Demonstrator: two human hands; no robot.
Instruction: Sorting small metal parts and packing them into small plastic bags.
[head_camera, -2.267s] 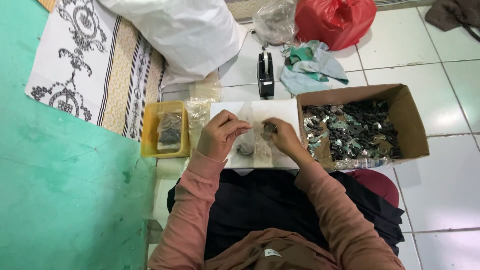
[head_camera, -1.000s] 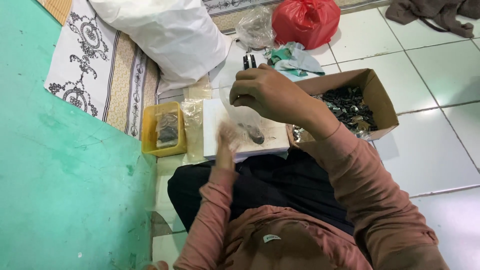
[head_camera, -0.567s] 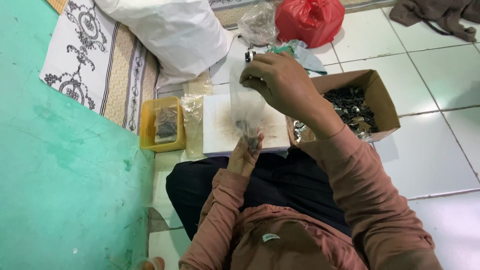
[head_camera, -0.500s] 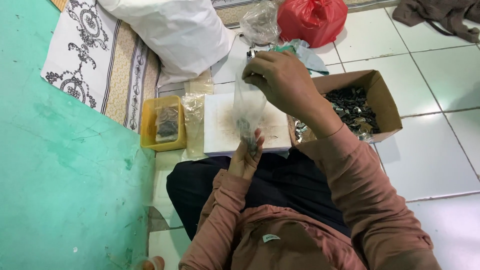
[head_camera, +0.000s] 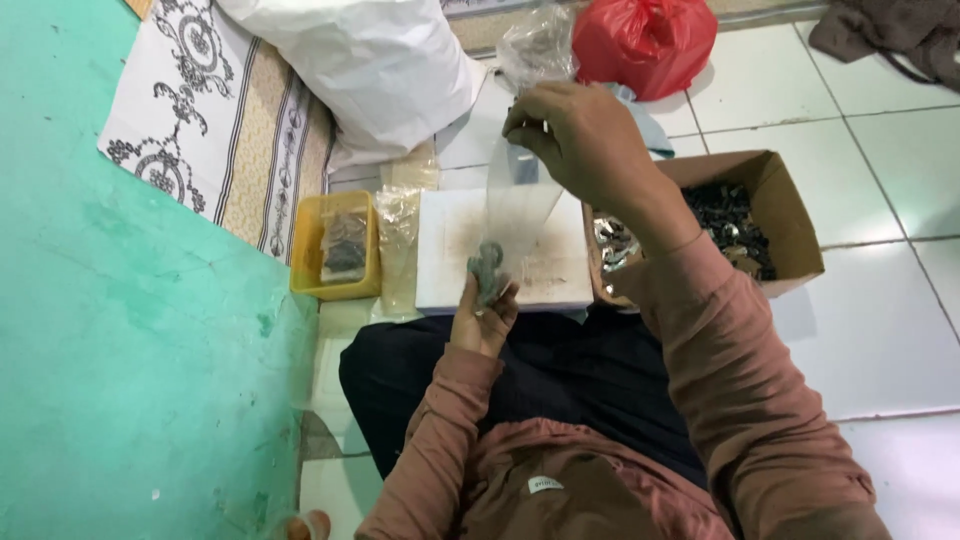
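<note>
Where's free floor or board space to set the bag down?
Free: white board surface under the clear bag; bare tiles right of the cardboard box. Crowded: yellow tray and white sack on the left, red bag behind the right hand.

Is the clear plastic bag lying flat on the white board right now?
No, the clear plastic bag hangs upright above the white board, pinched at its top by the right hand and held at its bottom by the left hand.

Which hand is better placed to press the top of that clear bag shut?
Right. The right hand already pinches the clear bag at its top edge, held up, while the left hand cups the bottom where the small dark parts sit.
</note>
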